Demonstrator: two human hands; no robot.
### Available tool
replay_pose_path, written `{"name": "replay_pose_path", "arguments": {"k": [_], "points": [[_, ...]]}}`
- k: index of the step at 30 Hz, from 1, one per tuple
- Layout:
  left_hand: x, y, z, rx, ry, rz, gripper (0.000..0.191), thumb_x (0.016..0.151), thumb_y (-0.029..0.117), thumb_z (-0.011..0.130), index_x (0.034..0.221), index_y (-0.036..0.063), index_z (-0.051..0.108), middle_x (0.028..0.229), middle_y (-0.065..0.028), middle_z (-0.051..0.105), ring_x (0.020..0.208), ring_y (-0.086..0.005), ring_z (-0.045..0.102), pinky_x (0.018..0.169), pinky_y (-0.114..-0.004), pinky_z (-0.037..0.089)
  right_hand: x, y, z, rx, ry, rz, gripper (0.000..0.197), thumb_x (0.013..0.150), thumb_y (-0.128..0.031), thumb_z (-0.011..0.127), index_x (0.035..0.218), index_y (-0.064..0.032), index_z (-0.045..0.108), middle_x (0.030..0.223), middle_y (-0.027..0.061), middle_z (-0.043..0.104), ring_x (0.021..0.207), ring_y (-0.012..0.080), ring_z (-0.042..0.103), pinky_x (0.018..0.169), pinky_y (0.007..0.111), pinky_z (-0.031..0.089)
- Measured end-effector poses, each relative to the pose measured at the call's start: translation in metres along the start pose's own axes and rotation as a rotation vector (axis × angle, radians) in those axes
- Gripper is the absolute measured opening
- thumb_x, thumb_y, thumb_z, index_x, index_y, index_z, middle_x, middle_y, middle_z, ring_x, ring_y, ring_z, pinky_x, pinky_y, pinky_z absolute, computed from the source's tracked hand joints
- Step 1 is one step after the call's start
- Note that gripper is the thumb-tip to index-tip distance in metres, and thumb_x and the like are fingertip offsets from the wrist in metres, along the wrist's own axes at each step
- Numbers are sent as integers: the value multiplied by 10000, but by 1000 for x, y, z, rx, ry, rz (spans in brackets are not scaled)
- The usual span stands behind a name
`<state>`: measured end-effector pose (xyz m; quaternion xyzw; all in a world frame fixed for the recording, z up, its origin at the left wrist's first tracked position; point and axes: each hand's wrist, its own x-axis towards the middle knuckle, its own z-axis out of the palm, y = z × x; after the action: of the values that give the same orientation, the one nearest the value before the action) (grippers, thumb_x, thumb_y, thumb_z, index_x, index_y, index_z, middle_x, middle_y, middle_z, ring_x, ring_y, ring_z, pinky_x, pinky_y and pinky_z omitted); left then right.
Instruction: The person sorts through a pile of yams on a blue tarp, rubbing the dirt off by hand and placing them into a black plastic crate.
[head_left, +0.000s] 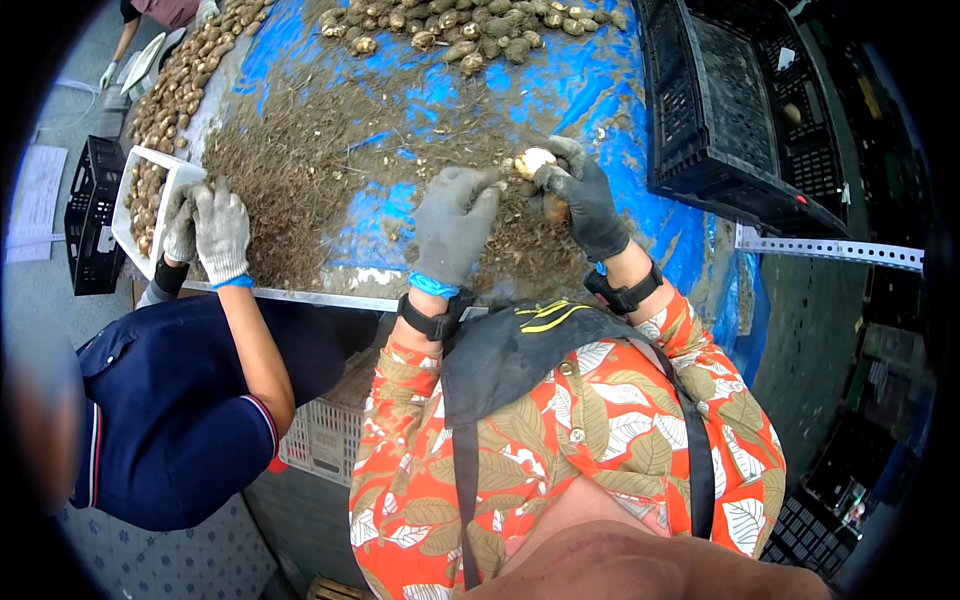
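Note:
In the head view, my right hand (585, 195), in a dark grey dirt-stained glove, grips a small root tuber (535, 161) whose pale white flesh shows at the fingertips. A brownish, rounded piece (556, 207) lies under the same hand; whether it is held cannot be told. Just left of it, my left hand (456, 223), in a lighter grey glove, has its fingers curled and thumb raised; it is slightly blurred, and I cannot tell if anything is between them. Both hands are over a work table with a blue plastic sheet (379, 225), strewn with fibrous root trimmings (292, 187).
Hairy tubers (480, 30) are heaped at the table's far side. Black plastic crates (731, 112) stand at the right. A co-worker's gloved hands (217, 229) are at the left, beside a white container of tubers (142, 202); cleaned tubers (180, 82) lie beyond.

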<state>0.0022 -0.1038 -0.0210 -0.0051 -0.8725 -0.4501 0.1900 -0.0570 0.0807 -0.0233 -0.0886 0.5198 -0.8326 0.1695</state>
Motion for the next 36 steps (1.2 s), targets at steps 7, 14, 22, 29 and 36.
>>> {"name": "replay_pose_path", "arguments": {"k": [7,14,22,29,36], "points": [[1,14,-6,-206,-144,-282,357,835,93,674,1181,13,703,1042,-127,724,951,-222,691,859,-329,526,-4,3,5,-209,-18,143,440,861,-76,700,1273,6,569,1181,101,642,998,140,638,830,297,547],[-7,4,2,-393,-93,-447,252,863,139,729,1054,-24,713,959,-45,710,849,-104,631,739,-272,505,-5,21,-2,-518,-97,-128,478,828,-71,708,1276,8,562,1154,87,650,1017,156,640,870,307,538],[-2,14,5,-94,-37,-201,181,821,77,668,981,-4,694,897,-106,702,785,-151,655,695,-322,523,-10,6,8,-138,-45,94,458,853,-116,664,1264,49,544,1115,116,655,864,162,664,768,291,542],[-6,-6,0,-407,-197,-418,179,871,107,632,996,-13,676,957,-64,691,871,-129,626,756,-298,499,-7,16,-17,-374,-256,86,501,971,-172,592,1411,13,440,1277,140,622,1058,193,643,878,319,529],[-8,-23,6,-705,-145,-454,272,934,87,593,1176,14,694,1056,-37,710,941,-110,630,844,-274,503,0,36,-42,394,-367,182,465,1077,-249,421,1478,-15,388,1348,133,576,1141,201,607,904,335,533]]}}
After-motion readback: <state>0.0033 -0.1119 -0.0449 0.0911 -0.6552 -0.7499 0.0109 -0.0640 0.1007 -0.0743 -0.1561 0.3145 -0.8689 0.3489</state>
